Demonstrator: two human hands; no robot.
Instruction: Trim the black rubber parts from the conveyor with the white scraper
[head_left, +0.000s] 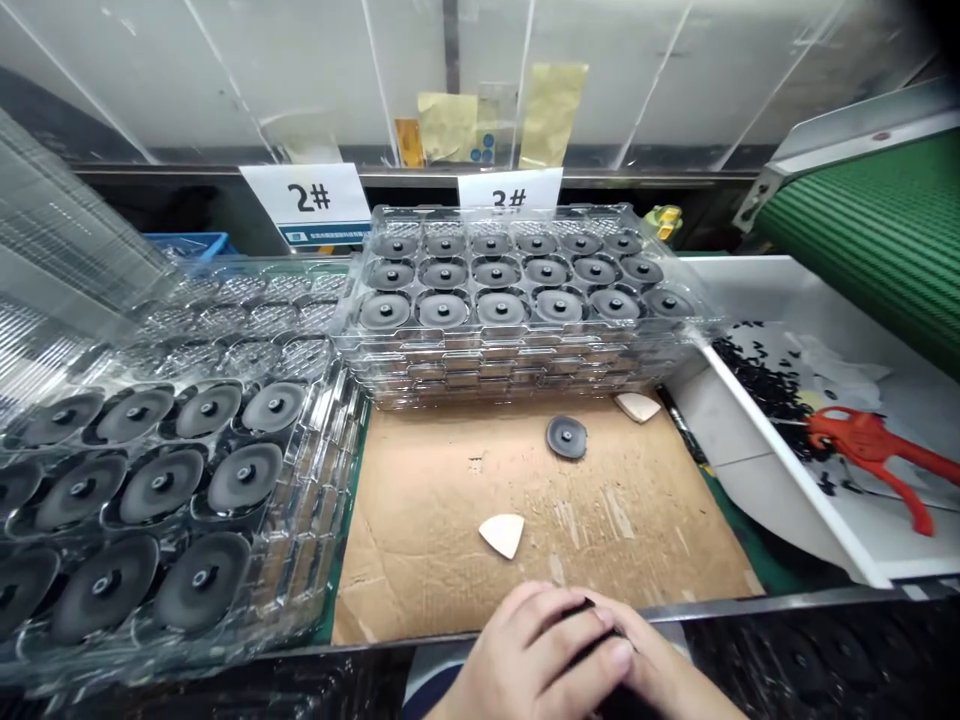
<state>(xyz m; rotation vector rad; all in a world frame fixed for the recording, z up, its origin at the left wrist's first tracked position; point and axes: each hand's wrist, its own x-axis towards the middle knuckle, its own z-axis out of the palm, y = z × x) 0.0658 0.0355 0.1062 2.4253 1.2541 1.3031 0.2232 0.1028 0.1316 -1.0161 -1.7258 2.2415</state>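
Bottom centre of frame: the left hand (525, 650) and right hand (664, 670) met over a black item (583, 606), just past the near edge of a cardboard sheet (540, 540).

Finger state: both hands were curled closed, grasping the item between them; the fingers hid the contact points.

Held item: its shape could not be confirmed. It was judged light and stiff, with a possibly slippery surface, and best held by its outer edge.

Centre of sheet: a dark disc (566, 437) lay flat, hub upward. It was judged stiff and best lifted by the rim, not the hub.

Upper centre: clear plastic trays (517, 375) stood stacked, with discs in their pockets. A second stack (172, 480) filled the left side. Both were judged thin-walled and liable to crack under pressure.

Sheet surface: two white triangular pieces (502, 534) (637, 406) lay on it, near the discs' path to the trays.

Right side: a white bin (757, 490) held black scraps (765, 385) and red snips (870, 440).
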